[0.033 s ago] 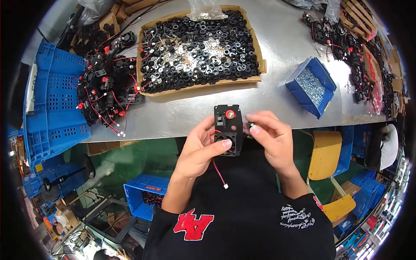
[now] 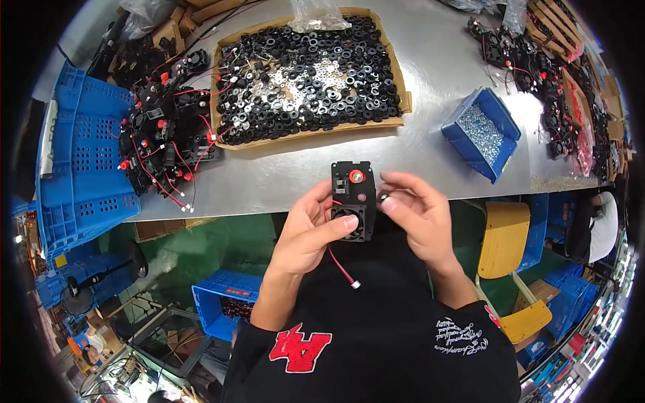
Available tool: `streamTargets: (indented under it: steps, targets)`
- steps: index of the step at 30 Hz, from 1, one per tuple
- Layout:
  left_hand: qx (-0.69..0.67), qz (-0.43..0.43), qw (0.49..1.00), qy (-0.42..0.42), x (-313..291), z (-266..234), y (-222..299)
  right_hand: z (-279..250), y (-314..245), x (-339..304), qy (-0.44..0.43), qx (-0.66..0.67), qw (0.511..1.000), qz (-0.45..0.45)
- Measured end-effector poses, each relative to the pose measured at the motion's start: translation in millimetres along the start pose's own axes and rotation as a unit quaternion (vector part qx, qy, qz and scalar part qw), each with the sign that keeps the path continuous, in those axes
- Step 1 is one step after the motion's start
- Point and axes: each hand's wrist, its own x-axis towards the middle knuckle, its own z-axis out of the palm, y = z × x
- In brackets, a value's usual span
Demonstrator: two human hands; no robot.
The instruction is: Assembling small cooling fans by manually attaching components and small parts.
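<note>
The left hand (image 2: 304, 232) is clamped on a black plastic part (image 2: 351, 191) at the table's (image 2: 289, 176) near edge, its thumb across the part's small fan (image 2: 340, 229). A red wire (image 2: 341, 267) dangles below. Just right of it, apart from the left, the right hand (image 2: 424, 218) pinches a small dark piece (image 2: 383, 198). Beyond sits a cardboard tray (image 2: 316, 137) of rings.

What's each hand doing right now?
Left hand: closed, holding the black fan unit.
Right hand: holding a small dark part between thumb and finger.
</note>
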Motion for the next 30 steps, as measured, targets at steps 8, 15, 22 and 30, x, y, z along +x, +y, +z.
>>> streamTargets:
  steps: [8,15,22,30]
  targets:
    - [0.062,0.040,0.997,0.006,-2.8,-2.6,-1.6,-0.2,14.2,10.9,0.005,-0.003,0.997,0.072]
    - [0.101,0.028,0.994,0.018,-4.1,0.9,-8.1,-2.0,21.8,11.5,-0.023,0.064,0.996,0.059]
    - [0.081,-0.015,0.996,0.031,-2.8,-0.5,-10.2,-6.9,29.7,9.7,-0.011,0.095,0.992,0.077]
    - [0.084,-0.004,0.994,0.073,1.8,-0.7,-22.2,-6.1,32.8,9.1,-0.004,0.182,0.977,0.115]
